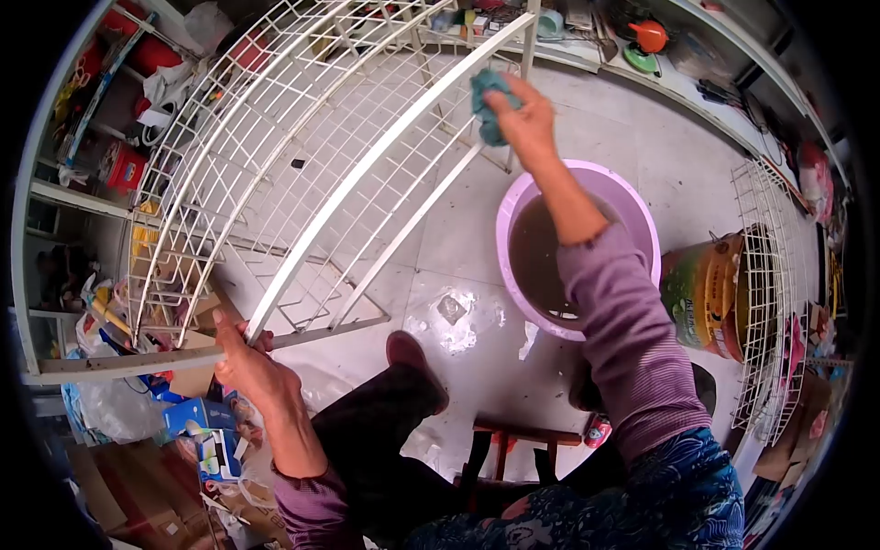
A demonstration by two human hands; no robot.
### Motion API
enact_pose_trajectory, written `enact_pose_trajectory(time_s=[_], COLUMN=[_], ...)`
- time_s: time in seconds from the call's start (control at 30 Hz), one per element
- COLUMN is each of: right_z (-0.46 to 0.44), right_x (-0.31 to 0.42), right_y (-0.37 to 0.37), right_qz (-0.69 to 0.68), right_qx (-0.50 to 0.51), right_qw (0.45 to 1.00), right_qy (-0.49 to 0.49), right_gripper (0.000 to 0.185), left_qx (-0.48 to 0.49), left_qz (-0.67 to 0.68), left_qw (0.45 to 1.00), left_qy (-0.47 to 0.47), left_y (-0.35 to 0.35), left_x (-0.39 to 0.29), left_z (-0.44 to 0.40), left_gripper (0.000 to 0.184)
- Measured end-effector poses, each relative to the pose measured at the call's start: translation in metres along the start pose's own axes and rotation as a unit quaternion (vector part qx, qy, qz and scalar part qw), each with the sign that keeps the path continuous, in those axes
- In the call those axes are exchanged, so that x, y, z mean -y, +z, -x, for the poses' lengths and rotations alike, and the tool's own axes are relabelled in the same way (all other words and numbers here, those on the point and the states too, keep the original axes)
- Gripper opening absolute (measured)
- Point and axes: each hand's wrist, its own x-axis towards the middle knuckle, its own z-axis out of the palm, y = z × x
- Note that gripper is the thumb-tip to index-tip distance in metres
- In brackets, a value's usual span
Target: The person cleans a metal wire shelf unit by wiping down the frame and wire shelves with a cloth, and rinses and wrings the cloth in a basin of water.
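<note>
A white wire rack (302,174) with flat metal frame bars stands tilted in front of me, filling the left and middle of the view. My left hand (252,367) is closed round the rack's lower corner, where two frame bars meet. In my right hand (524,121) is a bunched green cloth (490,105), pressed at the upper part of the rack's frame. Whether the cloth touches the bar all round is hidden by the fingers. Under my right forearm sits a pink-purple basin (510,266) of murky brown water (541,261).
To the right are a yellow-green bucket (701,293) and another wire grid (770,302). Shelves with goods (660,82) line the back and left. Cardboard and boxes (202,417) lie at lower left. The tiled floor (449,312) is wet near my shoe.
</note>
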Motion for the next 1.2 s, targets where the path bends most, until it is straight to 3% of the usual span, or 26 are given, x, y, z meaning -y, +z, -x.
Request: enact_pose_trajectory(time_s=[0.07,0.1,0.23,0.5,0.67,0.73,0.8,0.83,0.87,0.9,0.93,0.97,1.07,1.17,1.2], right_z=[0.016,0.028,0.080,0.192,0.240,0.237,0.221,0.196,0.168,0.136,0.096,0.062,-0.004,0.007,0.024], right_x=[-0.010,0.001,0.040,0.114,0.148,0.155,0.146,0.142,0.131,0.116,0.105,0.093,0.027,-0.020,-0.015], right_y=[0.025,0.033,0.059,0.103,0.121,0.115,0.096,0.078,0.062,0.048,0.028,0.013,0.001,0.023,0.036], right_qz=[0.171,0.125,0.144,-0.003,-0.210,-0.226,-0.384,-0.361,-0.310,-0.303,-0.195,-0.105,0.065,0.096,0.104], right_qx=[-0.011,0.040,0.107,0.237,0.276,0.285,0.335,0.332,0.281,0.238,0.184,0.133,0.030,0.055,0.053], right_qw=[0.975,0.979,0.968,0.968,0.938,0.931,0.845,0.856,0.902,0.914,0.963,0.985,0.994,0.988,0.980], right_qy=[-0.142,-0.154,-0.173,-0.078,-0.021,0.021,0.163,0.165,0.104,0.131,0.025,0.011,-0.078,-0.112,-0.162], right_gripper=[0.032,0.027,0.025,0.038,0.039,0.038,0.036,0.037,0.037,0.038,0.037,0.033,0.026,0.027,0.028], left_qx=[-0.002,-0.006,-0.021,0.004,-0.006,-0.002,0.000,0.004,0.006,-0.011,-0.012,-0.012,-0.003,-0.023,-0.024], left_qz=[-0.009,-0.011,-0.002,0.002,0.006,0.002,-0.002,-0.001,0.003,-0.008,-0.007,-0.005,-0.007,-0.012,-0.010], left_qw=[1.000,1.000,1.000,1.000,1.000,1.000,1.000,1.000,1.000,1.000,1.000,1.000,1.000,1.000,0.999], left_qy=[0.000,-0.001,0.010,0.008,0.009,0.009,0.007,0.003,0.001,-0.003,-0.002,0.003,0.018,0.018,0.018], left_y=[0.000,0.001,0.005,0.000,0.004,0.006,0.005,0.001,0.000,0.002,0.001,0.000,0.002,0.006,0.005], left_x=[-0.002,-0.001,-0.001,0.004,0.002,-0.003,-0.002,0.000,0.002,0.001,0.002,0.004,0.002,-0.002,0.000], left_z=[0.002,0.003,0.003,-0.001,0.001,0.005,0.005,0.002,-0.001,-0.001,-0.003,-0.003,0.001,0.004,0.003], left_gripper=[0.035,0.035,0.034,0.035,0.035,0.035,0.035,0.035,0.035,0.034,0.034,0.035,0.035,0.036,0.036])
